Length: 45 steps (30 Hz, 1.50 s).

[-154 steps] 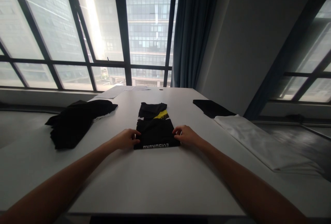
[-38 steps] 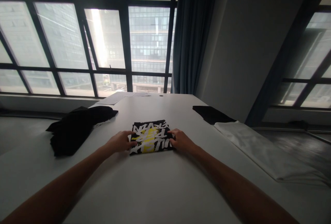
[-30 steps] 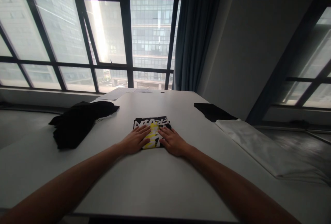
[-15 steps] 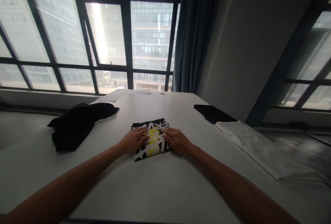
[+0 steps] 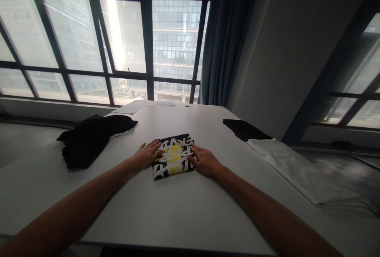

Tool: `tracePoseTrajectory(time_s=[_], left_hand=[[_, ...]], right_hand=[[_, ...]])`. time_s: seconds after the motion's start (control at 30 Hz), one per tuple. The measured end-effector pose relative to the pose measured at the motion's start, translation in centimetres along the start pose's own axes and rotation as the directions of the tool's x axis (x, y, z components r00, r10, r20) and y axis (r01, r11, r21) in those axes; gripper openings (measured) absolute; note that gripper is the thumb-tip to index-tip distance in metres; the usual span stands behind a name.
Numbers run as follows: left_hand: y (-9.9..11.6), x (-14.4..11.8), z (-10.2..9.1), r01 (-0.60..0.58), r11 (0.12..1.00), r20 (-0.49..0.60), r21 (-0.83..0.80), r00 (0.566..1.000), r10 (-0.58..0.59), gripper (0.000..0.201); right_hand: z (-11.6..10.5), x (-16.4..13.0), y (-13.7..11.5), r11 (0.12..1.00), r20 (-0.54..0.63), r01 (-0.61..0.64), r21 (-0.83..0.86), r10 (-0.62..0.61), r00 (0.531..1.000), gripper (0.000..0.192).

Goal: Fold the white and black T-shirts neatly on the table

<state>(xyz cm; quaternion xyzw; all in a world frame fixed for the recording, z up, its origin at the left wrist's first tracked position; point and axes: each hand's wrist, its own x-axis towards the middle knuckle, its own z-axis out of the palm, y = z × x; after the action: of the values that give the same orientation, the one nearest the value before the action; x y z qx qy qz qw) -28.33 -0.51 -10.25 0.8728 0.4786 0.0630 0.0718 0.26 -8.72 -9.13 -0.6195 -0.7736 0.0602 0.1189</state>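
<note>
A folded black garment point(image 5: 175, 158) with white lettering and a yellow patch lies flat on the white table point(image 5: 172, 217), in front of me. It looks like a T-shirt folded into a near-square. My left hand point(image 5: 146, 154) rests at its left edge, fingers stretched out and the tips on the cloth. At the right edge my right hand point(image 5: 205, 160) lies with its fingers spread over the print. Neither hand grips the cloth. The undersides of both hands are hidden.
A heap of black clothing point(image 5: 92, 138) lies on the left. On the right are a folded black cloth point(image 5: 245, 129) and a folded white cloth point(image 5: 299, 170) along the table edge. Paper sheets point(image 5: 130, 107) lie at the far end, before the window point(image 5: 124, 35) and a blue curtain point(image 5: 228, 43).
My left hand has slid left toward the garment's edge, and my right hand slightly right. More of the print shows between them. The view has shifted slightly.
</note>
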Motion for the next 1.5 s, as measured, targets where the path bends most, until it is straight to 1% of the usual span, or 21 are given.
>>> tracePoseTrajectory(time_s=[0.1,0.17,0.23,0.33,0.47,0.57,0.63,0.7,0.73,0.8,0.9,0.97,1.03,1.1,1.13,1.2,1.27,1.3,1.37,1.43,1.5], left_hand=[[-0.2,0.1,-0.5,0.011,1.0,-0.08,0.009,0.997,-0.01,0.062],[-0.5,0.2,-1.0,0.029,0.999,-0.154,0.02,0.988,-0.026,0.058],[-0.9,0.3,-1.4,0.06,0.998,-0.211,0.027,0.976,-0.053,0.056],[-1.6,0.5,-1.6,0.091,0.996,-0.241,0.015,0.967,-0.085,0.054],[-2.0,0.6,-1.3,0.067,0.997,-0.226,-0.03,0.972,-0.072,0.054],[-1.3,0.3,-1.4,-0.022,0.995,-0.222,-0.095,0.975,0.0,0.048],[-0.2,-0.2,-1.7,-0.129,0.979,-0.2,-0.156,0.975,0.096,0.044],[1.2,-0.9,-2.0,-0.229,0.946,-0.151,-0.228,0.969,0.198,0.041],[1.8,-1.2,-2.1,-0.269,0.929,-0.126,-0.254,0.961,0.244,0.041],[2.9,-1.7,-2.3,-0.33,0.902,-0.099,-0.277,0.944,0.315,0.04],[3.6,-2.0,-2.4,-0.366,0.898,-0.094,-0.244,0.931,0.353,0.041],[3.5,-1.9,-2.3,-0.36,0.913,-0.106,-0.192,0.932,0.346,0.043],[3.3,-1.9,-2.0,-0.378,0.914,-0.161,-0.147,0.921,0.355,0.044],[3.1,-1.9,-1.6,-0.43,0.894,-0.231,-0.124,0.889,0.395,0.039],[3.1,-2.0,-1.4,-0.46,0.88,-0.248,-0.118,0.872,0.422,0.04],[3.1,-2.1,-1.0,-0.511,0.851,-0.216,-0.123,0.85,0.48,0.05],[3.2,-2.2,-0.6,-0.534,0.833,-0.136,-0.144,0.844,0.518,0.052],[3.2,-2.3,-0.5,-0.534,0.83,-0.099,-0.158,0.845,0.525,0.05],[3.3,-2.3,-0.5,-0.528,0.83,-0.052,-0.18,0.848,0.528,0.048],[3.4,-2.4,-0.6,-0.523,0.83,-0.028,-0.192,0.849,0.528,0.048],[3.5,-2.5,-0.8,-0.513,0.836,-0.014,-0.195,0.854,0.52,0.048]], right_hand=[[-0.6,0.0,-0.2,0.988,-0.143,-0.146,0.053,0.152,0.978,0.067],[-1.1,0.0,-0.1,0.964,-0.135,-0.232,0.133,0.249,0.959,0.068],[-1.4,0.1,0.0,0.936,-0.057,-0.282,0.209,0.299,0.952,0.071],[-1.2,0.3,0.5,0.909,0.04,-0.269,0.317,0.271,0.962,0.06],[-0.9,0.9,1.8,0.867,0.031,-0.201,0.457,0.21,0.977,0.04],[-1.5,1.4,3.7,0.828,-0.033,-0.208,0.52,0.263,0.964,0.032],[-2.2,1.5,5.2,0.815,-0.107,-0.242,0.526,0.346,0.932,0.032],[-2.9,1.4,6.7,0.775,-0.147,-0.293,0.56,0.441,0.886,0.036],[-3.2,1.2,7.4,0.74,-0.132,-0.324,0.589,0.484,0.865,0.038],[-3.6,0.8,8.3,0.671,-0.024,-0.396,0.627,0.525,0.851,0.046],[-3.8,0.3,8.5,0.65,0.172,-0.458,0.607,0.455,0.874,0.055],[-3.7,0.1,8.0,0.643,0.206,-0.428,0.635,0.393,0.896,0.053],[-3.6,0.3,7.4,0.631,0.132,-0.342,0.696,0.356,0.925,0.05],[-3.3,0.5,6.7,0.631,0.015,-0.258,0.732,0.364,0.931,0.048],[-3.2,0.6,6.5,0.631,-0.028,-0.244,0.737,0.389,0.921,0.048],[-3.0,0.8,6.3,0.589,-0.029,-0.283,0.757,0.463,0.886,0.049],[-2.9,0.7,6.2,0.489,0.066,-0.346,0.801,0.503,0.862,0.049],[-3.0,0.5,6.1,0.434,0.13,-0.369,0.822,0.488,0.863,0.047],[-3.4,0.1,5.9,0.346,0.259,-0.406,0.846,0.398,0.88,0.039],[-3.9,-0.4,5.6,0.318,0.37,-0.448,0.836,0.278,0.887,0.032],[-4.4,-0.7,5.5,0.355,0.424,-0.475,0.805,0.214,0.88,0.026]])
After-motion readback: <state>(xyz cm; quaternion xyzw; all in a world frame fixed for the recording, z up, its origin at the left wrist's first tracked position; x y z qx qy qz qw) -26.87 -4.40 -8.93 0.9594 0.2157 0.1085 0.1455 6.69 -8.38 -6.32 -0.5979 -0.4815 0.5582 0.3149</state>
